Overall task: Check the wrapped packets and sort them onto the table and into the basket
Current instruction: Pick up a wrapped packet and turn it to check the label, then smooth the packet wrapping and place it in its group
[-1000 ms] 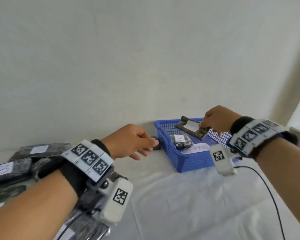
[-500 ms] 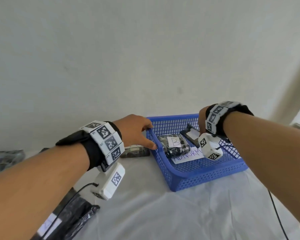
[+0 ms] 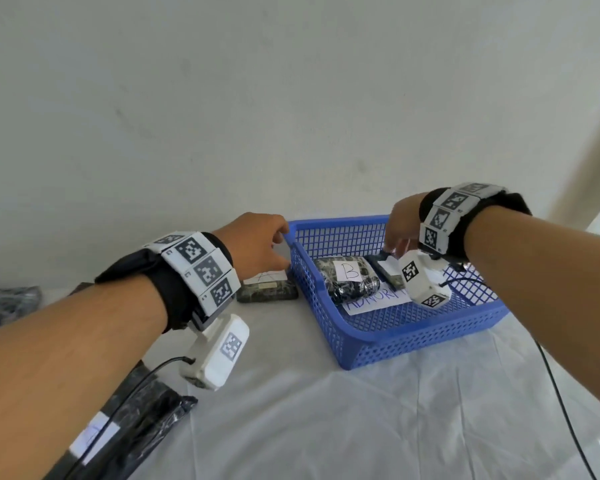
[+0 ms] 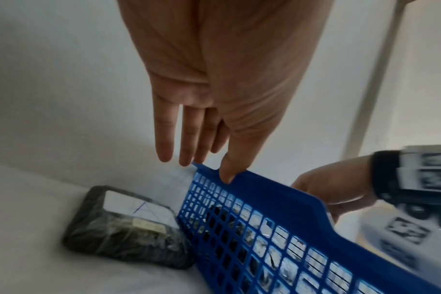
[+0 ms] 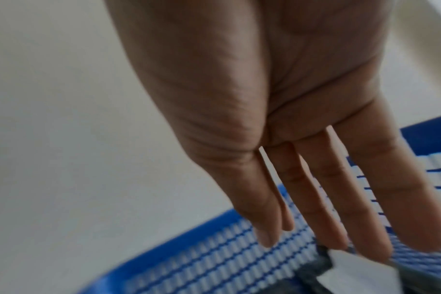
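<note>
Right hand (image 3: pixel 400 225) lowered into basket (image 3: pixel 413 336) | fingers both relaxed, straight | white cloth (image 3: pixel 326 417), plain wall (image 3: pixel 257 98)

Bare cloth (image 3: pixel 378 420) before the basket (image 3: pixel 413 337); packet (image 3: pixel 267 292) tight against its left wall.

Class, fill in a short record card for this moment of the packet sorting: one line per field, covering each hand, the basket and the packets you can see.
Left hand: fingers straight, thumb tip on the blue basket rim at its far left corner
Right hand: fingers straight, tips at the flat packet inside the basket
Basket contents: packet labelled B, flat packet beside it, handwritten paper sheet beneath
On the table: wrapped packet lying against the basket's left wall
Near left edge: more dark packets, labels unclear
</note>
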Demonstrator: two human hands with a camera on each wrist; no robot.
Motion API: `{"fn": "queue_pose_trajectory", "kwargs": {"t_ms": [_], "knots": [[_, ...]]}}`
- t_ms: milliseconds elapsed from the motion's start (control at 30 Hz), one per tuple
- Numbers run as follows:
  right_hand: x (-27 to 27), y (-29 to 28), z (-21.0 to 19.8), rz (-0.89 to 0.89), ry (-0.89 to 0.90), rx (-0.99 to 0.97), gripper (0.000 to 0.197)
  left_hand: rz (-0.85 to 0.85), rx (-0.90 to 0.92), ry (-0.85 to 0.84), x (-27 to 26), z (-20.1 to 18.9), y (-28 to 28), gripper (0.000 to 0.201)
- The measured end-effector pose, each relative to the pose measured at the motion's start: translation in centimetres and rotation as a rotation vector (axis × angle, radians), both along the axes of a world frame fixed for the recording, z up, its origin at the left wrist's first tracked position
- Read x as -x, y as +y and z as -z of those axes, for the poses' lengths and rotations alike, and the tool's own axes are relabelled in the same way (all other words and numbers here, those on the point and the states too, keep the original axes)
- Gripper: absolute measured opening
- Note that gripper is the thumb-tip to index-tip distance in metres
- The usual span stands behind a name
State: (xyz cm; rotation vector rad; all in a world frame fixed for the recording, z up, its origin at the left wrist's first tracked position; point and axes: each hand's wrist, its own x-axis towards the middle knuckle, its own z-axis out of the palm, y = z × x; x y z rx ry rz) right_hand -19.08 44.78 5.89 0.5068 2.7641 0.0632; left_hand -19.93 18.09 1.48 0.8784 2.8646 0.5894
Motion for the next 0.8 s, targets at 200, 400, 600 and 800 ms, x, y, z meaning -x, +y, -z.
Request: {"fn": "queue_pose_trajectory", "kwargs": {"t_ms": [200, 400, 600, 800], "knots": [[-4.9, -9.0, -3.1, -0.223, 0.136, 0.208, 0.037, -0.143, 0.270, -0.089, 0.6, 2.4, -1.1, 0.054], [-12.1, -19.1, -1.4, -0.574, 0.270, 0.109, 0.038, -0.140, 0.388, -0.135, -1.9, 0.8, -5.1, 0.066], [-16.5, -24.7, 4.5, -0.614, -0.041, 0.301, 0.028, -0.138, 0.772, -0.261, -7.0, 0.0, -10.6, 0.074], [-17.8, -25.6, 6.7, -0.517, -0.082, 0.298, 0.040, -0.170, 0.785, -0.256, -11.7, 2.7, -10.9, 0.058]]}}
